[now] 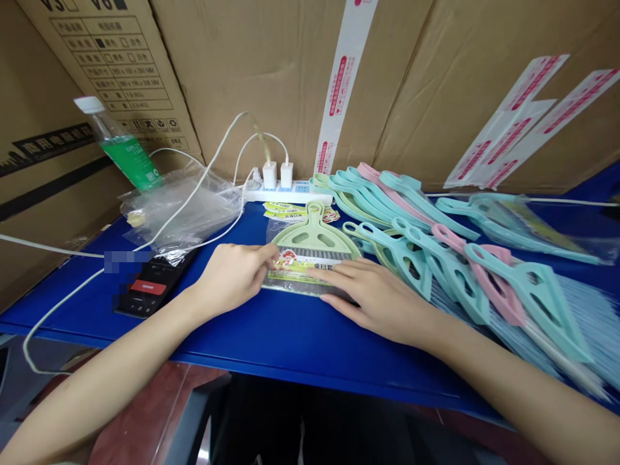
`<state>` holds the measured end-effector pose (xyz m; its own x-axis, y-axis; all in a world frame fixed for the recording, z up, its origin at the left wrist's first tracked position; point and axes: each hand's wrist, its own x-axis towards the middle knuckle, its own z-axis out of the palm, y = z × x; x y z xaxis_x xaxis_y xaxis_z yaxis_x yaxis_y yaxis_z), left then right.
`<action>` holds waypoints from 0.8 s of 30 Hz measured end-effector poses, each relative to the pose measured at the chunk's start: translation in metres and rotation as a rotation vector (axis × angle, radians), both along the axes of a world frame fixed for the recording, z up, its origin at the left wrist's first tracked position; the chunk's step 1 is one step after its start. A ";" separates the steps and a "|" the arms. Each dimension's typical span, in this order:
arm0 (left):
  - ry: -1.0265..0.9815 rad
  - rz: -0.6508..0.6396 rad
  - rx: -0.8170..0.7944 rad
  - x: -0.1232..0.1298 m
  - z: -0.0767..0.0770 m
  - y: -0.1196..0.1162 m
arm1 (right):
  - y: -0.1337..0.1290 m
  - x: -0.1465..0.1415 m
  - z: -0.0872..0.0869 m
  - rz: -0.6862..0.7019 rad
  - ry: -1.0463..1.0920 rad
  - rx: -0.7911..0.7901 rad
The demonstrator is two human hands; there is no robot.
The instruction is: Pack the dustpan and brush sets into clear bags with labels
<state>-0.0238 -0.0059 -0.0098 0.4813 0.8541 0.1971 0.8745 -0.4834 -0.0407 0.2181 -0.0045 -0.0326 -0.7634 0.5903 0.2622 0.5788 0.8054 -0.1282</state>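
Observation:
A light green dustpan lies flat at the middle of the blue table, its handle toward the back. Clear plastic film and a yellow and white label cover its front part, with grey bristles showing beneath. My left hand is closed at the left edge of the package, fingers curled and pinching the film there. Over the right part of the label rests my right hand, its fingers stretched out and spread, palm down.
Blue, pink and green dustpans and brushes are heaped at the right. A power strip with white chargers stands behind. At the left are plastic bags, a green-labelled bottle, a phone and white cables.

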 end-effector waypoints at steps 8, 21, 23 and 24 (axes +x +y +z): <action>-0.023 -0.027 -0.004 -0.001 0.000 0.000 | 0.001 0.002 0.001 0.010 0.024 0.017; 0.014 -0.048 0.051 -0.002 0.000 0.001 | 0.001 0.004 0.003 0.037 0.050 0.070; 0.006 -0.057 0.062 -0.003 0.000 0.002 | 0.001 0.004 0.003 0.041 0.058 0.075; -0.002 -0.062 0.068 -0.003 -0.001 0.002 | 0.001 0.004 0.002 0.042 0.062 0.078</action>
